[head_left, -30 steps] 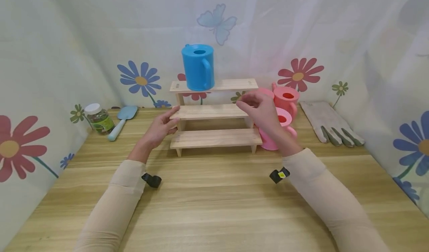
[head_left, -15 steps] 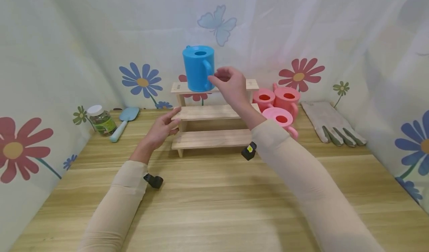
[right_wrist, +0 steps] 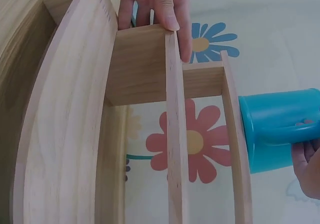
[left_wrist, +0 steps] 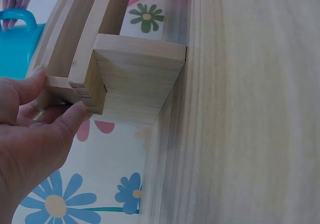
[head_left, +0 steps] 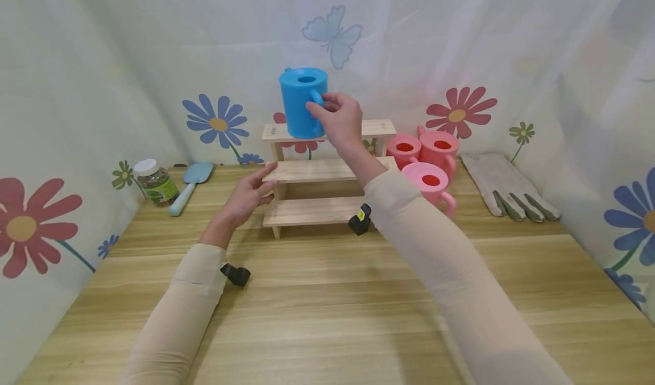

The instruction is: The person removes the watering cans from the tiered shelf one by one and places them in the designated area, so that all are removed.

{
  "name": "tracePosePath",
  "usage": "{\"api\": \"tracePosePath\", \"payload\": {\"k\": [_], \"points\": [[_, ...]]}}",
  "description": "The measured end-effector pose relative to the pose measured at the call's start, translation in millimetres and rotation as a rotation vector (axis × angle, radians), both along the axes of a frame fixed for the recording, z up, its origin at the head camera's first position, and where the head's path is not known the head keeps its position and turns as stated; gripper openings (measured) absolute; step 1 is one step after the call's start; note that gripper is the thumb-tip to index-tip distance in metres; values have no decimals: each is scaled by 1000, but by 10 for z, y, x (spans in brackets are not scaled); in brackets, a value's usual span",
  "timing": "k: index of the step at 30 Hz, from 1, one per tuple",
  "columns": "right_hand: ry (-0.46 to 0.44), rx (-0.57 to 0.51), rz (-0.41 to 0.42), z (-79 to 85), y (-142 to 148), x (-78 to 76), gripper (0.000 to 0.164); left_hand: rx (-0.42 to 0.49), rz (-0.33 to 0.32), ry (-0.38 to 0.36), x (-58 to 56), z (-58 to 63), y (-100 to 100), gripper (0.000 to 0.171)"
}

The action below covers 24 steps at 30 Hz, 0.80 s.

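A blue plastic watering can [head_left: 299, 103] stands upright on the top step of a small three-step wooden stand [head_left: 322, 208]. My right hand [head_left: 344, 120] grips the can's handle, thumb on the near side and fingers curled behind it. In the right wrist view, those fingers wrap the handle of the can [right_wrist: 270, 129] at the right edge. At the stand's left end, my left hand [head_left: 244, 196] holds the end of the middle step. The left wrist view has the thumb and fingers of this hand [left_wrist: 37, 129] pinching the board end.
Several pink watering cans [head_left: 427, 177] cluster beside the stand's right end. A pair of grey-green work gloves [head_left: 506, 186] lies further right. On the left are a white-lidded jar [head_left: 156, 183] and a light-blue hand trowel [head_left: 190, 183]. A flower-print curtain [head_left: 245, 32] hangs behind.
My right hand has moved left and up from near the middle step's right end to the blue watering can and has taken its handle. The left hand stays on the stand.
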State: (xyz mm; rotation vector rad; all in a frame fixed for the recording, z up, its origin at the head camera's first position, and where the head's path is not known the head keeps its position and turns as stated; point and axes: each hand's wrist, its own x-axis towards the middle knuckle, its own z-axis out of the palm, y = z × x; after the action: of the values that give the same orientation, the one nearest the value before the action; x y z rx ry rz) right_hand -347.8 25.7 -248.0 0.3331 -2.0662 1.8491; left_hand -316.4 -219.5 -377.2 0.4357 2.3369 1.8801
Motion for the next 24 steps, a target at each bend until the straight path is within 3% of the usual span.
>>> {"api": "tracePosePath", "payload": {"k": [4,8,12,17,24], "points": [[-31,-72,13,-7,0,-11,46,2,-3,-5,3,-3,4,56],[-93,-208,14,13,14,-18,42,9,-3,-6,0,-5,3,56],[-150,-333,-30,42,33,-16,39,12,-1,-7,0,-2,1,56],[-180,-309,-120,60,51,8,39,12,-1,-10,0,0,8,56],[-169,-191,-110,63,105,30,39,15,-3,-5,5,10,7,56]]}}
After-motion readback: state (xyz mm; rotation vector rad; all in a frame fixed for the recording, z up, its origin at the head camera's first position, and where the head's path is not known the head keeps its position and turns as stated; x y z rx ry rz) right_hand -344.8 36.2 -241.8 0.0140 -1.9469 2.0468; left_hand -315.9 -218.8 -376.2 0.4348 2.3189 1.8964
